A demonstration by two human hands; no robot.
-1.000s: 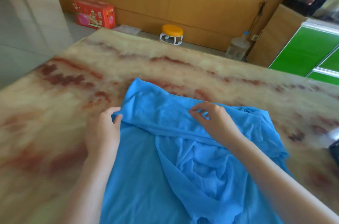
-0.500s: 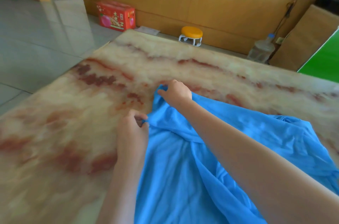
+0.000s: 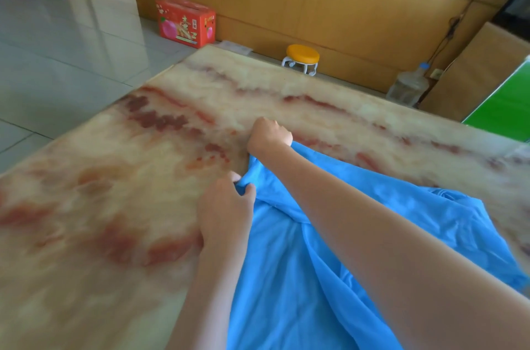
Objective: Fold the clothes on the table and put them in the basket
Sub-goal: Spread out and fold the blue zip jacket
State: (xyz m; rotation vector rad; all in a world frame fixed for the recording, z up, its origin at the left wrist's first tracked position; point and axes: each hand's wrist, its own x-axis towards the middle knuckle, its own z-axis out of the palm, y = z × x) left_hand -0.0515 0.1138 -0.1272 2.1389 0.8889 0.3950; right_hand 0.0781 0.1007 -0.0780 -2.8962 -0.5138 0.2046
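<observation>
One garment in the head view: blue cloth (image 3: 286, 278) lies rumpled and unfolded on the marble table (image 3: 114, 206). Left hand (image 3: 226, 206) pinches its left edge; right hand (image 3: 269, 134), fingers curled, grips the far corner. Folding judged barely begun; no basket visible.

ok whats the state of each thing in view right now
blue garment, unfolded and rumpled, lying on the table
left hand, pinches a fold at the garment's edge
right hand, fingers curled, grips the garment's far corner
red box, closed, standing on the floor
orange stool, upright on the floor
water bottle, upright, cap on
</observation>
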